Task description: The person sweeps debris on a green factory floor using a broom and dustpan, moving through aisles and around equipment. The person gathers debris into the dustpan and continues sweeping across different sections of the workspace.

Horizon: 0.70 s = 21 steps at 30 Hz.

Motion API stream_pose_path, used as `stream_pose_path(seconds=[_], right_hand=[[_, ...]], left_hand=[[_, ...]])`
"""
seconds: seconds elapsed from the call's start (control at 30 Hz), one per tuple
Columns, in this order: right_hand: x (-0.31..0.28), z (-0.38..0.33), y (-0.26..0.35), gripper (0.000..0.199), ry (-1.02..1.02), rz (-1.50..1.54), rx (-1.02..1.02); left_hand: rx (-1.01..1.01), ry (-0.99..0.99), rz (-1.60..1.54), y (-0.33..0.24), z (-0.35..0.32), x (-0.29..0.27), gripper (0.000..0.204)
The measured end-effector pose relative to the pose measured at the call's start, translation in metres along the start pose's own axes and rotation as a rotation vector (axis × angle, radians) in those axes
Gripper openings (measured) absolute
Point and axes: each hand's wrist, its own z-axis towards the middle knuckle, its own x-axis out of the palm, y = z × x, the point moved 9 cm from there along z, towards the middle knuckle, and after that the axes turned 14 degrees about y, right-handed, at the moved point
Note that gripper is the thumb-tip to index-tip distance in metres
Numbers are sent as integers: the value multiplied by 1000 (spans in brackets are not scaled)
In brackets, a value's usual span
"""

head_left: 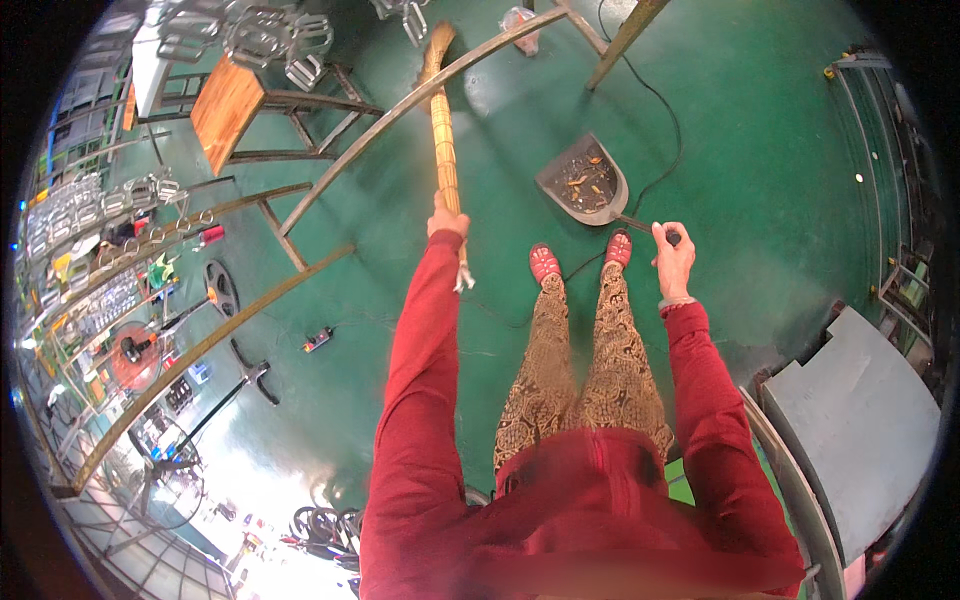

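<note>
My left hand [447, 218] is wrapped round the handle of a straw broom [444, 140]. The broom points away from me, and its bristle end [436, 55] reaches beneath a metal frame bar at the top. In my right hand [675, 260] is the dark handle of a long-handled dustpan [602, 213]. The grey pan lies just beyond my feet, with brown bits of debris [588, 182] in it. My fingers are closed round both handles.
Metal frame rails [350, 165] cross the left side. Beyond them stand a wooden-topped stool [225, 112], a fan [135, 352] and racks of metal parts. A black cable [672, 110] runs over the green floor [760, 180] near the dustpan. A grey panel [855, 420] stands at right.
</note>
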Motion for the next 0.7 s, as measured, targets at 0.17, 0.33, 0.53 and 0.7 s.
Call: stream_pose_path(seconds=[0.17,0.33,0.53,0.7], right_hand=[[-12,5,-14,21,-72,-58,4],[1,9,-3,22,4,-77,37],[11,25,-1,27,-36,-261,29],[10,29,-5,28,-13,-253,89]], left_hand=[[-31,28,225,-59,-4,23,62],[-2,226,470,-25,-81,50,79],[201,474,462,-9,-162,25,80],[135,735,249,-18,-234,-30,82]])
